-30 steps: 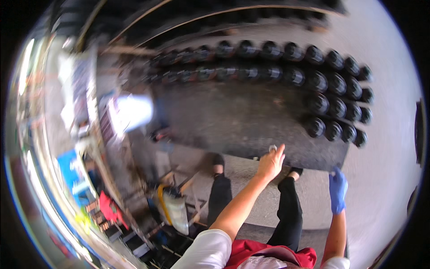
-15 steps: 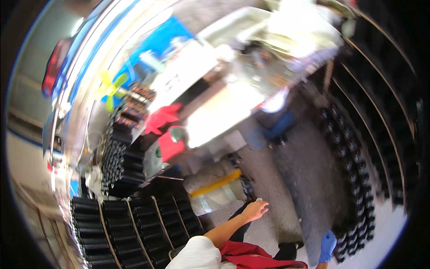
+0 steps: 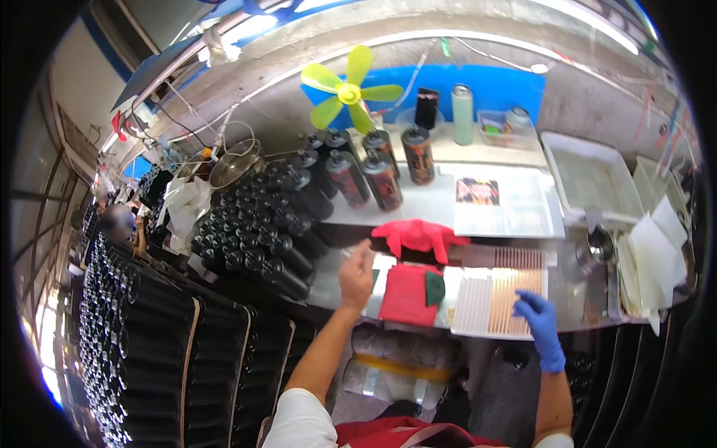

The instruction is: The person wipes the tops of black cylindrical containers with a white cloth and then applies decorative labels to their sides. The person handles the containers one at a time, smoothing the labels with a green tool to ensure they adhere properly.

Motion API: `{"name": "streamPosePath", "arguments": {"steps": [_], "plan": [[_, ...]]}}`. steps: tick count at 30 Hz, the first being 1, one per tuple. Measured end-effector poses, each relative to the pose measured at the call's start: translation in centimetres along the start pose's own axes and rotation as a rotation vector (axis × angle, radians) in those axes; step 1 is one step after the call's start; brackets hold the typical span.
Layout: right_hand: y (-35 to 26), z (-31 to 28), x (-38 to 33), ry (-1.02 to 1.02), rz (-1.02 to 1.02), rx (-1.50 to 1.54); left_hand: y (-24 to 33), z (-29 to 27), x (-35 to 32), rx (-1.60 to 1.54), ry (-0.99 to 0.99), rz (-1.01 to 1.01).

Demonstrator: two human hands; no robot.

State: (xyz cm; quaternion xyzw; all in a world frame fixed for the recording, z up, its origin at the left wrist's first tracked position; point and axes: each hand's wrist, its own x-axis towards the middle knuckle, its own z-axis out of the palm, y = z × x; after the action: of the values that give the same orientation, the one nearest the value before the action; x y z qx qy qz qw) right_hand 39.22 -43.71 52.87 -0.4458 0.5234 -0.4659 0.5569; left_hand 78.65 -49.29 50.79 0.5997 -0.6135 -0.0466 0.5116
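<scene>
My bare left hand [image 3: 356,278] hovers over the bench's left front, beside a folded pink cloth [image 3: 403,297] with a green pad [image 3: 435,288] on its right. Its fingers are smeared, and nothing plainly shows in them. In a blue glove, my right hand [image 3: 543,327] is over the front right of a ribbed white tray [image 3: 478,299]; its fingers are apart and empty. A crumpled pink cloth [image 3: 420,237] lies behind the folded one. Farther back, a patterned dark picture sheet [image 3: 477,192] rests on a white board [image 3: 523,219]. Several bottles with printed pictures, one a patterned bottle [image 3: 418,155], stand left of it.
Plain black bottles [image 3: 287,250] crowd the bench's left, with more stacked black bottles [image 3: 216,373] below. A yellow-green fan [image 3: 348,93] stands at the back. A white basin [image 3: 590,179], a metal cup [image 3: 595,250] and white sheets [image 3: 648,257] are at the right.
My view has swung round to face the bench squarely. Both hands, earlier low and away from the bench, are now raised at its front edge.
</scene>
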Motion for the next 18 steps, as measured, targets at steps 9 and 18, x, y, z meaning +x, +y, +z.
{"name": "streamPosePath", "arguments": {"steps": [9,18], "plan": [[-16.3,19.2,35.4,-0.375,-0.490,-0.048,-7.6,2.7,26.7,-0.022,0.353,-0.151],[-10.0,26.2,46.0,-0.532,-0.273,-0.126,-14.1,6.9,29.3,-0.215,0.178,-0.438]]}}
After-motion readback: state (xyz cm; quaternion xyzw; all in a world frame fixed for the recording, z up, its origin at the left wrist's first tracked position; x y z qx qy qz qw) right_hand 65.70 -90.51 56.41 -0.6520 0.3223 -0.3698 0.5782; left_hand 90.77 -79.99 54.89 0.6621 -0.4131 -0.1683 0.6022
